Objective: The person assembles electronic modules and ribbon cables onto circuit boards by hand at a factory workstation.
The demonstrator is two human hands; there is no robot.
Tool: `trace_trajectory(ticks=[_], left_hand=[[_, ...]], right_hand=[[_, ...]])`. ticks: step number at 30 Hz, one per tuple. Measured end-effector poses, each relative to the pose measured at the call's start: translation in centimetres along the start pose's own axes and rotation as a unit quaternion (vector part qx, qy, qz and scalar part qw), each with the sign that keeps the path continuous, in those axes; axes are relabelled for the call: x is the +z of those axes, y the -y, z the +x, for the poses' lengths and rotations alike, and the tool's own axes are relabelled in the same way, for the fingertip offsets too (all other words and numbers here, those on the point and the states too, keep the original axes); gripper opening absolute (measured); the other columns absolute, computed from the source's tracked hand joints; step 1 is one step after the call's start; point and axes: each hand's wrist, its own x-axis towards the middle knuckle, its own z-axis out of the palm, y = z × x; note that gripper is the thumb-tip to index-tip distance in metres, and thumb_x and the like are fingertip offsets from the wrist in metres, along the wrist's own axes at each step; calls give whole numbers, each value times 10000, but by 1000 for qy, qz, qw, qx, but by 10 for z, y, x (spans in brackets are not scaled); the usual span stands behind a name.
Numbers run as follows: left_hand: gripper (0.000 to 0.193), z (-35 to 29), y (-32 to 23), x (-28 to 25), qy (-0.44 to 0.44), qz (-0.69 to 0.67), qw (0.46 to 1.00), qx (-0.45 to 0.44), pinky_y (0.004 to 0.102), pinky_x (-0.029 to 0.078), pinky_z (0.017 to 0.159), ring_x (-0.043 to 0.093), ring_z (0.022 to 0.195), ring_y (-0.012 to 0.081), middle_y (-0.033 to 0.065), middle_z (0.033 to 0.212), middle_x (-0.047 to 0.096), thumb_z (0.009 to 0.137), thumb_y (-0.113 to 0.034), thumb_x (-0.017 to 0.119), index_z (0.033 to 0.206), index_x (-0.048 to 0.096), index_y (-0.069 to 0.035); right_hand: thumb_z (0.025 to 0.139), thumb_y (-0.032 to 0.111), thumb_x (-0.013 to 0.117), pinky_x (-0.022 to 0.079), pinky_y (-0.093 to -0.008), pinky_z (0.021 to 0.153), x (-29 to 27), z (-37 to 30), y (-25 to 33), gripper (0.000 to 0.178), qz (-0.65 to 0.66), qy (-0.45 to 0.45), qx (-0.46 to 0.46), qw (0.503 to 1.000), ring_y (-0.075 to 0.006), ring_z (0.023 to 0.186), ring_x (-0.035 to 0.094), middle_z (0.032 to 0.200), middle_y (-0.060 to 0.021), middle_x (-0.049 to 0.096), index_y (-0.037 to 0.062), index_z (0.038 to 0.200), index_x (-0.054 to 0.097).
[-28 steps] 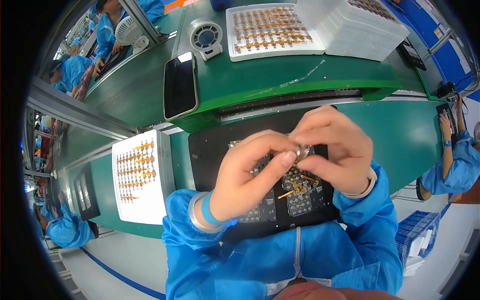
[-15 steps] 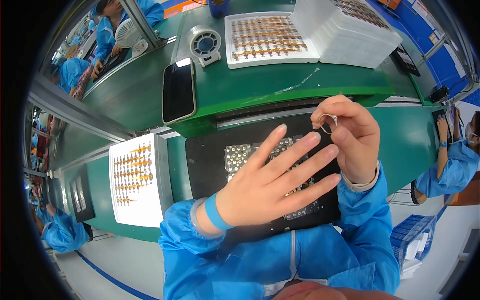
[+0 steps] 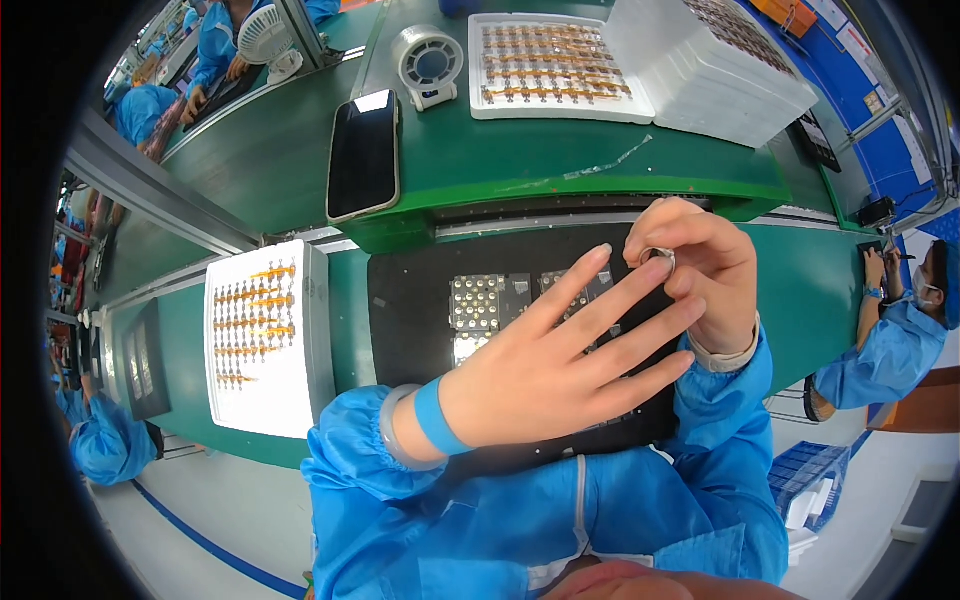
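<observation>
Between the thumb and fingertips of my right hand [image 3: 712,275] is a thin silver ring [image 3: 656,251]. The ring sits at the tip of my left middle finger. My left hand [image 3: 540,375] holds nothing, palm down with its fingers spread. Beneath both hands lies a black mat [image 3: 405,290]. On it are circuit boards with rows of round metal parts [image 3: 477,303], partly covered by my left hand and fingers.
A white foam tray [image 3: 322,340] with orange strip parts stands left of the mat. On the green shelf beyond are a phone [image 3: 364,155], a small fan [image 3: 430,65], another foam tray [image 3: 560,112] and stacked foam trays [image 3: 735,105]. A co-worker [image 3: 880,335] sits at right.
The ring has come down onto my left middle fingertip as my left hand moved right and my hands came together. The whole view has shifted slightly.
</observation>
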Motion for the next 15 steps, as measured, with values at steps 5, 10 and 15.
trace_trajectory(ticks=[5, 10, 15], left_hand=[[440, 1, 0, 0, 2, 2, 1000, 2, 513, 345, 1049, 444, 1249, 324, 57, 1313, 502, 727, -174, 621, 1158, 615, -265], [435, 1, 0, 1, -1, 2, 1000, -6, 516, 338, 1051, 446, 1252, 320, 57, 1325, 496, 737, -177, 629, 1163, 606, -261], [435, 1, 1, -1, 5, 5, 1000, -2, 516, 340, 1050, 445, 1253, 321, 56, 1326, 495, 738, -169, 633, 1163, 604, -258]], right_hand=[[797, 7, 648, 470, -349, 827, -2, 0, 2, 288, -16, -1, -8, 1000, -241, 959, 586, 1019, -155, 596, -23, 1081, 607], [800, 23, 650, 471, -347, 816, -3, 0, 3, 282, -7, -16, -3, 1000, -243, 956, 588, 1016, -159, 599, -21, 1076, 611], [798, 25, 652, 468, -344, 806, -4, 0, 5, 285, -20, -16, -3, 1000, -240, 936, 589, 1017, -160, 598, -23, 1076, 610]])
